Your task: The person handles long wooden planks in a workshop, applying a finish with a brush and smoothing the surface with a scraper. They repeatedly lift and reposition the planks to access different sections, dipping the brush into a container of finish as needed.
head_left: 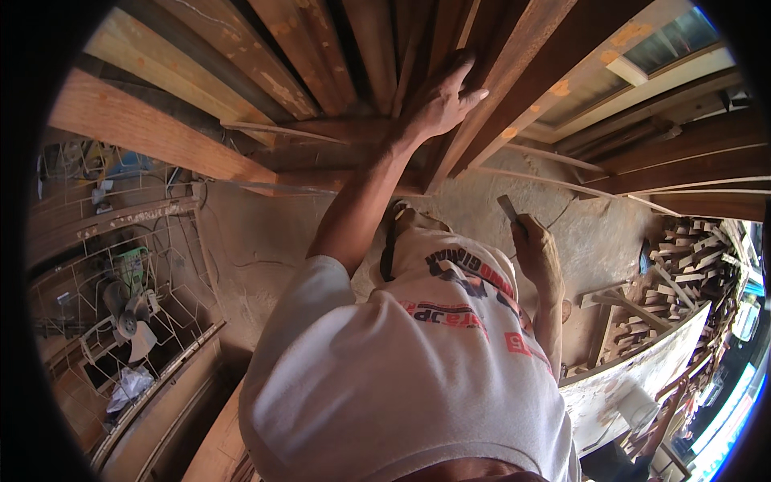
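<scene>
Left hand (pixel 440 100) is stretched out, fingers spread open and flat against a dark wooden plank (pixel 474 96) in a leaning stack of timber boards (pixel 305 56), not gripping it. More planks crowd both sides of that hand. Right hand (pixel 536 255) is closed around a small flat grey tool (pixel 508 209), blade poking up above the fingers. Right of it sits a pile of short wood offcuts (pixel 691 257). Way off to the left there's a fan (pixel 128 313) behind a wire rack (pixel 161 265)
</scene>
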{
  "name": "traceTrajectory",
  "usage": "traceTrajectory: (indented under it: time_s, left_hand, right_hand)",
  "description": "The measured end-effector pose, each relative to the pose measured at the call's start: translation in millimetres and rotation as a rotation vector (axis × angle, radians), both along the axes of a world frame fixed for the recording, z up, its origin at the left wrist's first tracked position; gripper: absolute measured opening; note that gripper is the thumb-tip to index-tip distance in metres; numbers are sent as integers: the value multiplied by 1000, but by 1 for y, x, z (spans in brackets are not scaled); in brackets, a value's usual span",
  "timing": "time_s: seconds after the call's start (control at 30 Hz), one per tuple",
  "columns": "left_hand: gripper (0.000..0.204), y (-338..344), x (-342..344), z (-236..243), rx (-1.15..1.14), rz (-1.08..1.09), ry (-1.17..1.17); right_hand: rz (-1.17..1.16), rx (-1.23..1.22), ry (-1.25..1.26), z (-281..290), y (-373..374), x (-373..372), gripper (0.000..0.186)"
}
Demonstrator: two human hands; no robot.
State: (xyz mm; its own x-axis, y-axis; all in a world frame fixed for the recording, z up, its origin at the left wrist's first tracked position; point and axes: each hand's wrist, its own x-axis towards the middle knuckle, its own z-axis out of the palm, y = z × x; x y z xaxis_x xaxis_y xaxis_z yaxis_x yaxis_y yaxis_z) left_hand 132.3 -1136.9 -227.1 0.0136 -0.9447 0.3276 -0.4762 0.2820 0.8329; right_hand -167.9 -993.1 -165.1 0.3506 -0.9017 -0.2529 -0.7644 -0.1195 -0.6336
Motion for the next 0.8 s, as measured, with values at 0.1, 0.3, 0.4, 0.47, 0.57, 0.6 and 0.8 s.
traceTrajectory:
  time_s: [0.1, 0.3, 0.4, 0.47, 0.57, 0.6, 0.8]
  left_hand:
    - [79, 5, -2, 20, 34, 10, -31]
    - [68, 9, -4, 20, 100, 62, 82]
    - [69, 12, 4, 27, 144, 36, -36]
    - [67, 6, 10, 18, 69, 73, -151]
    - [72, 9, 14, 31, 125, -50, -165]
    - [75, 5, 19, 47, 143, -116, -154]
    - [85, -4, 41, 84, 132, -191, 32]
  right_hand:
    - [12, -2, -19, -3, 2, 0, 14]
    - [2, 18, -92, 1, -1, 7, 13]
    - [-34, -53, -117, -4, -4, 15, 13]
    - [-66, -29, -115, -2, -12, 22, 13]
    - [-92, -47, -89, 11, -25, 35, 15]
    - [-120, -139, -175, 14, -28, 43, 16]
    - [-263, -173, -212, 6, -44, 71, 20]
